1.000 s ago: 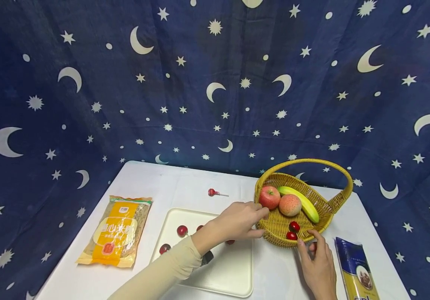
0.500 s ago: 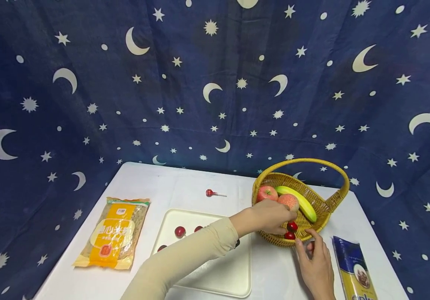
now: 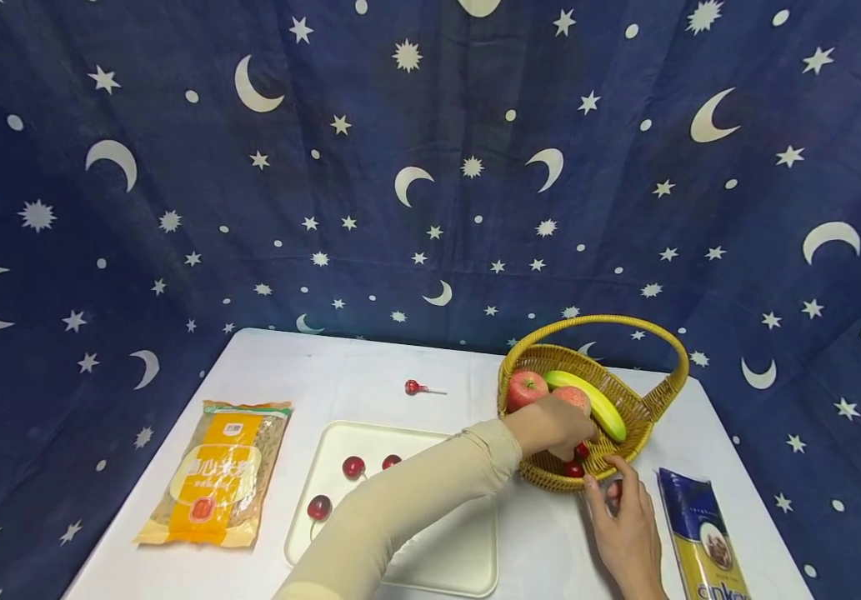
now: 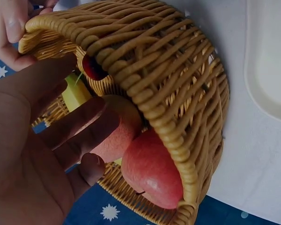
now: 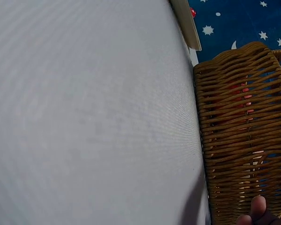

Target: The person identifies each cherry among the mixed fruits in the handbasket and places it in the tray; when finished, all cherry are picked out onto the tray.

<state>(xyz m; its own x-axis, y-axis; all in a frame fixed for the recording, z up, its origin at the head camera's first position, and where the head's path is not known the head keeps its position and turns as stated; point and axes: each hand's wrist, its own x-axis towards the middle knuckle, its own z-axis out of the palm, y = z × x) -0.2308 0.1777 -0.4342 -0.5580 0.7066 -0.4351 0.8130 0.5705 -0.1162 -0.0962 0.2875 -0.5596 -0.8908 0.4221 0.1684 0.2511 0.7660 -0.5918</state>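
Observation:
A wicker basket (image 3: 628, 392) with a tall handle stands at the right of the table. In it lie a red apple (image 3: 528, 390), a peach (image 3: 571, 398), a banana (image 3: 601, 408) and two cherries (image 3: 573, 470). My left hand (image 3: 553, 423) reaches over the rim, its fingers down beside the cherries. In the left wrist view the thumb lies close to a stemmed cherry (image 4: 93, 69), three fingers stretched loosely; I cannot tell whether thumb and index pinch a cherry. My right hand (image 3: 628, 529) grips the basket's near rim between thumb and fingers.
A cream tray (image 3: 468, 550) holding stemmed cherries (image 3: 353, 467) sits mid-table, partly under my left sleeve (image 3: 415, 508). Left of it lies an orange-labelled clear bag of grain (image 3: 212, 475). A red lollipop (image 3: 415, 387) lies behind the tray. At right is a blue-and-gold packet (image 3: 703, 533).
My left hand has moved right from beside the basket's left edge into it, down to the cherries. The right hand keeps its hold on the rim. The head view has shifted slightly.

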